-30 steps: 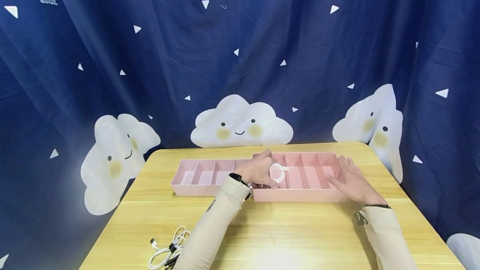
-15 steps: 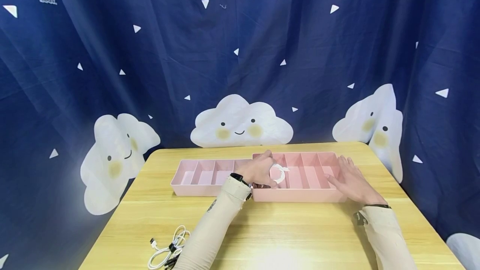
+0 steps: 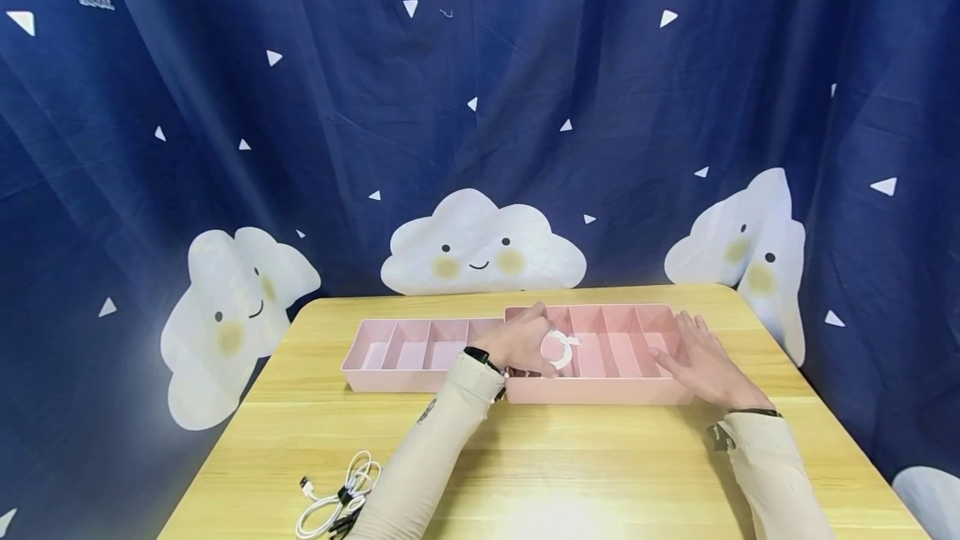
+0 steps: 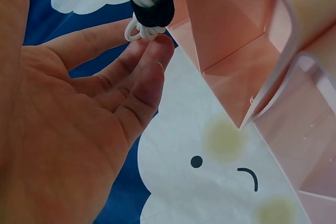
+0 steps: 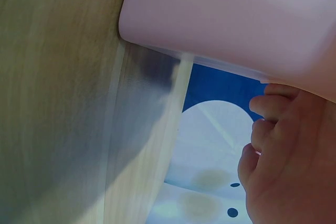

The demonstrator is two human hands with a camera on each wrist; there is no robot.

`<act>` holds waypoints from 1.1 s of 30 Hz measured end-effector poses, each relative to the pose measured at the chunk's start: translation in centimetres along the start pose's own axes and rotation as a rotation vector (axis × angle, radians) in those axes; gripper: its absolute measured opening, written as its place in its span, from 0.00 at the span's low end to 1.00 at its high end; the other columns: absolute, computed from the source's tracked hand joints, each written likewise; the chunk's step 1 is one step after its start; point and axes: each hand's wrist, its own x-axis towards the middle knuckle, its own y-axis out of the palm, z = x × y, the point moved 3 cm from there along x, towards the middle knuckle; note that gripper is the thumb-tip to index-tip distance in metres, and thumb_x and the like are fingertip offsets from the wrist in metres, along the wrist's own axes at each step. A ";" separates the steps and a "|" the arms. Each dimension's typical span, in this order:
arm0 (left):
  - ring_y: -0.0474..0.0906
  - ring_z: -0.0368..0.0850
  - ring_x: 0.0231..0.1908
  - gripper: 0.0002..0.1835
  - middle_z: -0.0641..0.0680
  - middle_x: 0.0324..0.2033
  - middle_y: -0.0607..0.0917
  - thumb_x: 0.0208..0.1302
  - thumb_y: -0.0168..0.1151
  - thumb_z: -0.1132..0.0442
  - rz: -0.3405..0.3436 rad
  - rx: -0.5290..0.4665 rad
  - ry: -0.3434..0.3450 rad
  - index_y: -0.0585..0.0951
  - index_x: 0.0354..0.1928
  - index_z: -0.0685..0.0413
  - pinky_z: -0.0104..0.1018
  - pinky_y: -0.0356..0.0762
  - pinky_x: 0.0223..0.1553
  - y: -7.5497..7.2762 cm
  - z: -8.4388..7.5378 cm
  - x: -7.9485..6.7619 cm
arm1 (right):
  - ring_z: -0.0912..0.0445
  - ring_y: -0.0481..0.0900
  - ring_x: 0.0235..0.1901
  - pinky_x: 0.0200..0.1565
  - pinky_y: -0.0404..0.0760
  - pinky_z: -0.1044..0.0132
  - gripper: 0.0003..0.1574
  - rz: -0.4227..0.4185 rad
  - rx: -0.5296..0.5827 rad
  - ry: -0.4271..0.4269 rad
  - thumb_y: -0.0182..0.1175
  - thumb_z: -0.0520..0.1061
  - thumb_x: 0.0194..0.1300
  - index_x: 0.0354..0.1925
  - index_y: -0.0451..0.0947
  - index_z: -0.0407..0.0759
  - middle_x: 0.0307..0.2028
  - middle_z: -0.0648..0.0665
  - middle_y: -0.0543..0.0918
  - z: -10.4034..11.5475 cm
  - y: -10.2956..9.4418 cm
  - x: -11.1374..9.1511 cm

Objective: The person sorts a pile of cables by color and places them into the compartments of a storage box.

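My left hand (image 3: 517, 340) is over the left end of the right-hand pink divided box (image 3: 600, 392). It holds a coiled white cable (image 3: 561, 350), its loop visible beyond the fingers. The left wrist view shows the black strap (image 4: 154, 10) round the bundle, close to the fingertips. My right hand (image 3: 716, 365) rests against the right end of the same box. Its thumb reaches over the end compartment, and the other fingers lie along the outer side. In the right wrist view, these fingers (image 5: 265, 129) are beside the pink wall, partly hidden by it.
A second pink divided box (image 3: 408, 382) adjoins the first on the left. Another bundled white cable (image 3: 341, 494) with a black strap lies on the wooden table (image 3: 585, 457) near the front left. A blue curtain (image 3: 480, 148) with cloud faces hangs behind.
My left hand and the cable loop have shifted very slightly to the right. My right hand and both boxes have kept their places.
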 end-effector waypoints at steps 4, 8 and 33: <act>0.68 0.40 0.43 0.15 0.58 0.49 0.81 0.52 0.79 0.51 0.012 -0.001 -0.009 0.81 0.25 0.49 0.24 0.69 0.37 0.0 0.0 0.0 | 0.22 0.36 0.78 0.73 0.44 0.25 0.61 -0.005 0.007 -0.003 0.51 0.65 0.76 0.77 0.42 0.20 0.77 0.16 0.45 -0.1 0.1 0.0; 0.68 0.39 0.42 0.18 0.57 0.48 0.80 0.52 0.78 0.51 0.012 0.005 -0.012 0.76 0.21 0.46 0.24 0.70 0.36 0.1 0.0 0.0 | 0.22 0.36 0.78 0.73 0.44 0.25 0.61 -0.006 0.011 -0.003 0.52 0.65 0.76 0.78 0.41 0.20 0.77 0.16 0.45 -0.2 0.1 0.0; 0.67 0.39 0.37 0.15 0.47 0.32 0.75 0.50 0.78 0.51 -0.014 0.089 0.004 0.80 0.23 0.49 0.24 0.65 0.33 0.8 0.5 0.4 | 0.22 0.38 0.78 0.74 0.44 0.26 0.61 -0.005 0.007 0.003 0.52 0.66 0.76 0.78 0.40 0.20 0.77 0.16 0.44 -0.3 0.2 0.0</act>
